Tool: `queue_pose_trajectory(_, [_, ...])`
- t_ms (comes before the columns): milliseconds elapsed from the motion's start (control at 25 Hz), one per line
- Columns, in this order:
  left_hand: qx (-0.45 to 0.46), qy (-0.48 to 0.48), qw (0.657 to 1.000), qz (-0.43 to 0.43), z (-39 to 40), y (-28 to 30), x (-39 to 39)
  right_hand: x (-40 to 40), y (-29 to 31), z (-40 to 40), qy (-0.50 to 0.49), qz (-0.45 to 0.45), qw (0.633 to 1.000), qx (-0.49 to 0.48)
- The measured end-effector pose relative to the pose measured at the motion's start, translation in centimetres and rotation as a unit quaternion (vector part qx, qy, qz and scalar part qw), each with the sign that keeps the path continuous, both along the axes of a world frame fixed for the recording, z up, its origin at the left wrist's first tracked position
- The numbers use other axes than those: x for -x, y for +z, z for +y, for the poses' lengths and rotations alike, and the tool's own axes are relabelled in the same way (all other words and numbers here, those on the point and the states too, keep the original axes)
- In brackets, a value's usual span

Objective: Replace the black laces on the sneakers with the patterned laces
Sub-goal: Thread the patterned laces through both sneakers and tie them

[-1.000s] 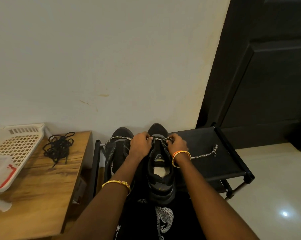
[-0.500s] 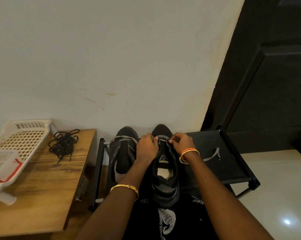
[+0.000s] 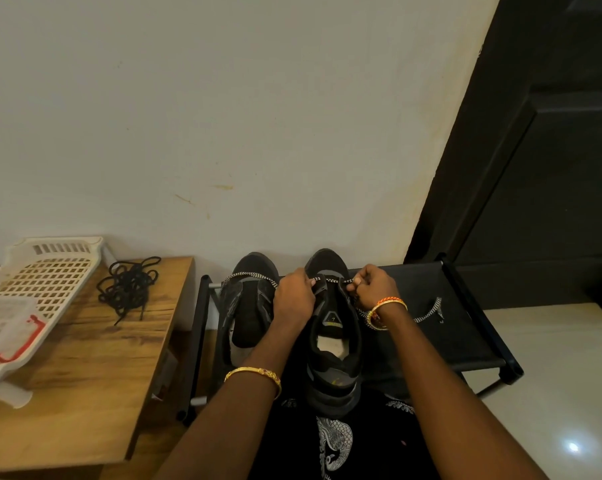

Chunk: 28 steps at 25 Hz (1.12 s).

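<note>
I am pinching the patterned lace with my left hand and right hand, spanning it across the right sneaker.

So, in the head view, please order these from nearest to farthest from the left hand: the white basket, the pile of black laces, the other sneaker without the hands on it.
1. The other sneaker, just beside the left hand on the black rack.
2. The pile of black laces, further left on the wooden table.
3. The white basket, at the table's far left.
</note>
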<state>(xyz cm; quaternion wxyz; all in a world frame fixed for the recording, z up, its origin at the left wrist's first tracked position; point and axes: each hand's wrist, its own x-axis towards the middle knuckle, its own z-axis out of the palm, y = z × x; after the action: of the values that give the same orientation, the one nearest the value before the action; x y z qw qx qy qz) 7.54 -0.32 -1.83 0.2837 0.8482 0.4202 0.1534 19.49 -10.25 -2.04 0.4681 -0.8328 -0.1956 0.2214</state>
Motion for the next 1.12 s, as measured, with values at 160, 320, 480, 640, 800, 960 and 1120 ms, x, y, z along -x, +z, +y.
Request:
queue_pose_trajectory(160, [-0.003,-0.028,0.999,0.038,0.3,0.2,0.1,-0.6,0.6,0.1,0.008,0.078,0.997,-0.016])
queue_pose_trajectory(320, [-0.068,-0.052,0.990,0.116,0.6,1.4,0.5,-1.0,0.8,-0.4,-0.003,0.102,0.995,0.002])
queue_pose_trajectory(480, [0.019,-0.067,0.995,0.067,2.8,6.6,0.9,-0.8,4.8,-0.8,0.019,0.090,0.995,-0.038])
queue_pose_trajectory(640, [0.177,-0.060,0.979,-0.086,3.4,17.2,1.8,-0.7,14.7,-1.4,0.078,0.102,0.982,-0.136])
queue_pose_trajectory(800, [0.215,-0.075,0.963,-0.142,1.6,25.9,3.5,0.4,23.0,-2.6,0.139,0.088,0.975,-0.147])
queue_pose_trajectory(960, [0.235,-0.103,0.952,-0.170,0.1,29.2,4.5,1.8,27.4,-4.1,0.152,0.085,0.966,-0.192])
queue_pose_trajectory(1120, [0.260,-0.123,0.937,-0.200,-0.6,30.4,5.3,2.8,28.9,-5.2,0.151,0.061,0.968,-0.191])
